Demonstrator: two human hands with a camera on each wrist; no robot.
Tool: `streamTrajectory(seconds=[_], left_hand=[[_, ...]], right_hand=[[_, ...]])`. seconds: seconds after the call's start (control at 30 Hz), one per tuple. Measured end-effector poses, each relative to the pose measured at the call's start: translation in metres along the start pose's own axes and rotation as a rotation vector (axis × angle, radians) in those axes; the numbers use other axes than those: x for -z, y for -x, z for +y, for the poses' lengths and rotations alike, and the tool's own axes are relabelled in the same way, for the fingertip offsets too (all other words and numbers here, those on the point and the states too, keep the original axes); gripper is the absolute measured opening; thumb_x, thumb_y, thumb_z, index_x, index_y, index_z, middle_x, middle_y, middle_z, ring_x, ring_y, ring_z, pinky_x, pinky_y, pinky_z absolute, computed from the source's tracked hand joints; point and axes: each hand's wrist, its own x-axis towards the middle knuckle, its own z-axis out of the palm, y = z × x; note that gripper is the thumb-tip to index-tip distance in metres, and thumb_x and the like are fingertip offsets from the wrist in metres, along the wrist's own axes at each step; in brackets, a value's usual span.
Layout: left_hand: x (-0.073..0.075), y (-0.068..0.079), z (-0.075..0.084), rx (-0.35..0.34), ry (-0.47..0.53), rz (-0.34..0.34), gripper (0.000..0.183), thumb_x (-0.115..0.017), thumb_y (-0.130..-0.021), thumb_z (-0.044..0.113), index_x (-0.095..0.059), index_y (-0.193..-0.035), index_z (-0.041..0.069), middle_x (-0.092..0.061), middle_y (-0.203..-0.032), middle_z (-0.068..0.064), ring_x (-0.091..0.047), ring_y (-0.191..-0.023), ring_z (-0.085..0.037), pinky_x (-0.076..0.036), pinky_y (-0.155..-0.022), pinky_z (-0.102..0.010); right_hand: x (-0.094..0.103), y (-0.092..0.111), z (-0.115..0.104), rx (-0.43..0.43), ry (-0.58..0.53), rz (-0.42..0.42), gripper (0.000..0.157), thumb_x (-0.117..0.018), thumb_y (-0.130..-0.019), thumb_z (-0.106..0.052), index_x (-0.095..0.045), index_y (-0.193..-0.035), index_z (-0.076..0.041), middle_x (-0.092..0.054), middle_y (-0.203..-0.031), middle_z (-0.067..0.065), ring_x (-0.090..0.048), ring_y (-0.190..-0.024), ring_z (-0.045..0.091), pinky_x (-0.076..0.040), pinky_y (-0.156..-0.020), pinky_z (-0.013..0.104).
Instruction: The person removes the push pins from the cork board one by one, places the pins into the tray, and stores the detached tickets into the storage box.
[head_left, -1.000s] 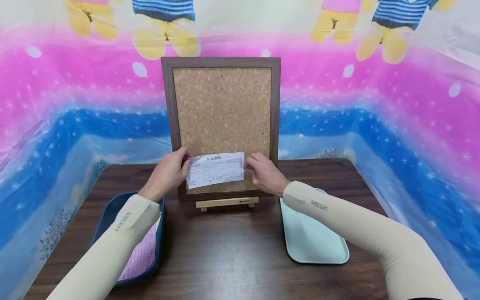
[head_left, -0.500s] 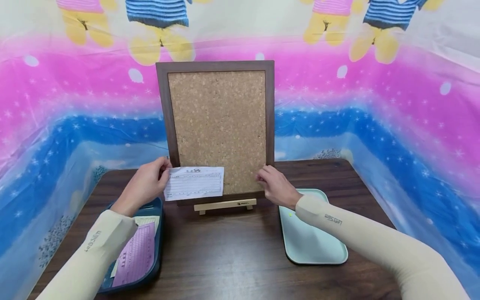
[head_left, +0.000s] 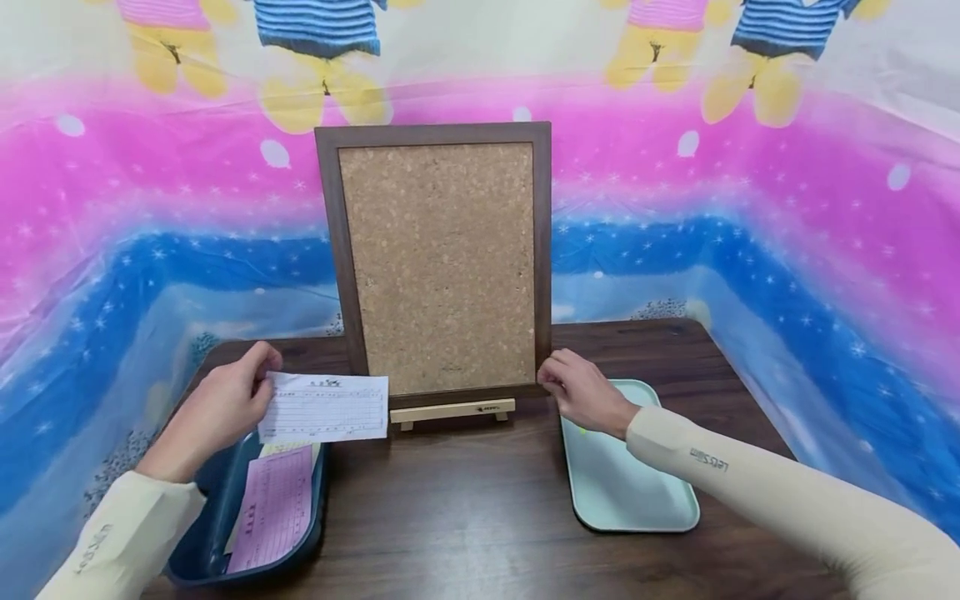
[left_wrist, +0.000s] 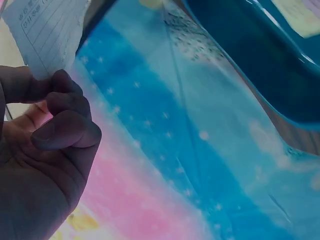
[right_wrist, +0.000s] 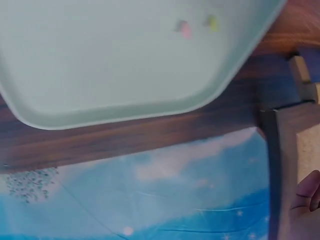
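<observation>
My left hand (head_left: 221, 408) pinches the left edge of a white printed form slip (head_left: 326, 408), held over the back of a dark blue bin (head_left: 212, 521). The left wrist view shows a corner of the slip between thumb and fingers. Pink and pale yellow printed slips lie in the bin, the pink slip (head_left: 273, 504) on top. My right hand (head_left: 581, 392) is raised beside the lower right corner of the framed corkboard (head_left: 446, 258), near the tray's back end. Its fingers are curled together; whether they pinch something small is hidden.
On a small wooden easel (head_left: 450, 411), the corkboard leans upright at the table's back. A pale green tray (head_left: 633, 492) lies at right, with a small pink piece (right_wrist: 185, 29) and a yellow-green piece (right_wrist: 213, 23), both blurred. A patterned cloth hangs behind the table.
My left hand has carried the slip from the corkboard's lower part leftward and down, over the bin. My right hand has moved away from the slip's right edge, toward the tray.
</observation>
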Motion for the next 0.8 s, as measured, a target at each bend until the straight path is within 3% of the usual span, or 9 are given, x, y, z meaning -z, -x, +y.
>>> streamTrajectory(seconds=[0.17, 0.33, 0.53, 0.67, 0.8], left_hand=[[0.008, 0.019, -0.02, -0.005, -0.022, -0.006, 0.012, -0.047, -0.093, 0.001, -0.057, -0.098, 0.006, -0.056, -0.074, -0.005, -0.04, -0.052, -0.016, -0.031, -0.046, -0.031], [0.01, 0.039, -0.038, 0.037, -0.043, -0.053, 0.012, -0.052, -0.091, 0.002, -0.063, -0.094, 0.001, -0.053, -0.068, -0.001, -0.039, -0.051, -0.015, -0.031, -0.045, -0.029], [0.006, 0.061, -0.058, 0.112, -0.069, -0.129, 0.017, -0.05, -0.085, -0.001, -0.066, -0.091, -0.003, -0.041, -0.053, 0.003, -0.034, -0.044, -0.012, -0.027, -0.042, -0.026], [-0.001, 0.07, -0.063, 0.166, -0.076, -0.207, 0.014, -0.055, -0.083, -0.002, -0.067, -0.088, -0.002, -0.048, -0.056, 0.003, -0.04, -0.047, -0.012, -0.033, -0.044, -0.026], [-0.013, 0.076, -0.056, 0.263, -0.096, -0.3, 0.009, -0.062, -0.086, 0.004, -0.069, -0.086, -0.002, -0.059, -0.066, 0.001, -0.049, -0.054, -0.013, -0.04, -0.049, -0.032]], right_hand=[[0.0, 0.016, 0.009, -0.036, -0.003, 0.001, 0.014, -0.061, -0.089, 0.0, -0.064, -0.09, -0.014, -0.052, -0.088, -0.009, -0.047, -0.081, 0.008, -0.045, -0.071, 0.03], [-0.005, 0.028, 0.016, -0.044, 0.003, 0.02, 0.016, -0.064, -0.087, -0.002, -0.062, -0.087, -0.018, -0.053, -0.086, -0.009, -0.05, -0.079, 0.006, -0.046, -0.068, 0.027], [-0.013, 0.041, 0.025, -0.05, 0.001, 0.03, 0.019, -0.065, -0.08, 0.003, -0.061, -0.081, -0.015, -0.052, -0.079, -0.007, -0.047, -0.073, 0.007, -0.044, -0.063, 0.027], [-0.018, 0.05, 0.032, -0.108, -0.014, -0.015, 0.017, -0.066, -0.078, 0.004, -0.062, -0.079, -0.012, -0.051, -0.075, -0.009, -0.047, -0.069, 0.006, -0.043, -0.061, 0.026], [-0.022, 0.057, 0.036, -0.138, -0.022, -0.047, 0.016, -0.068, -0.079, 0.003, -0.063, -0.077, -0.012, -0.051, -0.073, -0.01, -0.047, -0.067, 0.005, -0.042, -0.06, 0.026]])
